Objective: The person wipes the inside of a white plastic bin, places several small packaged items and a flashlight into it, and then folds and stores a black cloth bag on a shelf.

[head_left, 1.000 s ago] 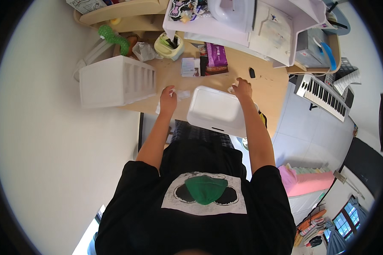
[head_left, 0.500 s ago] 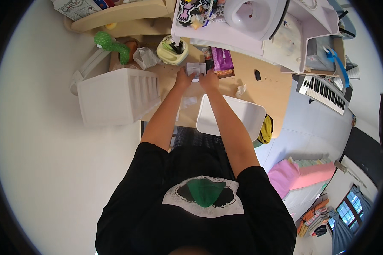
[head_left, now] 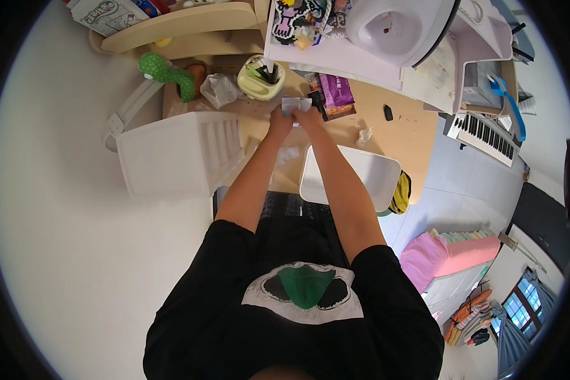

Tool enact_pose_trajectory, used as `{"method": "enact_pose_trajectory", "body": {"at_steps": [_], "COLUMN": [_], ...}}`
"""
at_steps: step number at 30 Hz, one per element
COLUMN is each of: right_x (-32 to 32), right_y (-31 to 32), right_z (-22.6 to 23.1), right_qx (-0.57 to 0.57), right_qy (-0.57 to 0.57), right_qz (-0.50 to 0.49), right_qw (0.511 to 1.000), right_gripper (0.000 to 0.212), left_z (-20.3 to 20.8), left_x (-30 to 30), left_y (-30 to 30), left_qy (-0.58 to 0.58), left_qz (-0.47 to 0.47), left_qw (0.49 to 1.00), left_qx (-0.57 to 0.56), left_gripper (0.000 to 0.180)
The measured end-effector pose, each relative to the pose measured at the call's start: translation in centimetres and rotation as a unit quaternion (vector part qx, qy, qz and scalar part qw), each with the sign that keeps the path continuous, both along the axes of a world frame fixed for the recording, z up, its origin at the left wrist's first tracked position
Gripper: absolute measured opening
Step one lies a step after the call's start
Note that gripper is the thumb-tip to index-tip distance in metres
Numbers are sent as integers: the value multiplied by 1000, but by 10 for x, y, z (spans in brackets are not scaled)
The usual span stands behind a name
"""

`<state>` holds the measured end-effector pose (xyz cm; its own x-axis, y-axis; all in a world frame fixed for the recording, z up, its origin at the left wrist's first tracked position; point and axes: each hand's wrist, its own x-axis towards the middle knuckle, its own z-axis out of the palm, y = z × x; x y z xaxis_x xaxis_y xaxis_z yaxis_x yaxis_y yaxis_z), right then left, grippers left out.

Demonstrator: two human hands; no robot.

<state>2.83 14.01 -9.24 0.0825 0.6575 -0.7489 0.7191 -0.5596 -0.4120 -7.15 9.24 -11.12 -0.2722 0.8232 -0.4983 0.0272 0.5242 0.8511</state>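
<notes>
My left hand (head_left: 279,121) and my right hand (head_left: 306,118) are close together over the desk, both closed on a small translucent whitish box (head_left: 296,104). The box sits at the far side of my fingers, and my hands cover its near part. Just right of it lies a dark flat item (head_left: 316,103), partly under a purple packet (head_left: 336,90). A pale yellow bin-shaped holder (head_left: 260,87) with dark things inside stands beyond my left hand. Nearer to me, beneath my right forearm, is a white open tray (head_left: 367,175). Clear plastic scraps (head_left: 287,154) lie between my forearms.
A white ribbed plastic drawer box (head_left: 171,154) stands at left. Behind it are a green dotted plush toy (head_left: 164,71) and a crumpled clear bag (head_left: 220,90). Crumpled tissue (head_left: 365,136) and a small black object (head_left: 388,113) lie at right. A lilac shelf (head_left: 361,73) overhangs the far edge.
My hands have drawn closer together around the small box, the right one moving left. More of the dark item beside the packet shows. The whole view has shifted slightly.
</notes>
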Motion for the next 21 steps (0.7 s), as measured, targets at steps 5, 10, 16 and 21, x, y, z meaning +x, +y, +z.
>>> {"method": "enact_pose_trajectory", "body": {"at_steps": [5, 10, 16, 21], "right_x": [5, 30, -1, 16], "right_y": [-10, -13, -15, -20], "right_z": [-5, -47, 17, 1], "right_qx": [-8, 73, -6, 121], "right_qy": [112, 77, 195, 179], "right_qz": [-164, -156, -163, -174], "right_qw": [980, 982, 967, 961], "right_gripper": [51, 46, 48, 51], "left_z": [15, 64, 35, 30], "left_x": [-7, 2, -18, -13], "left_y": [-5, -6, -31, -30], "left_qy": [-31, -178, -170, -172], "left_qz": [-15, 6, 117, 115], "left_qw": [999, 984, 978, 978], "left_qx": [-33, -25, 30, 25], "left_gripper": [32, 39, 33, 23]}}
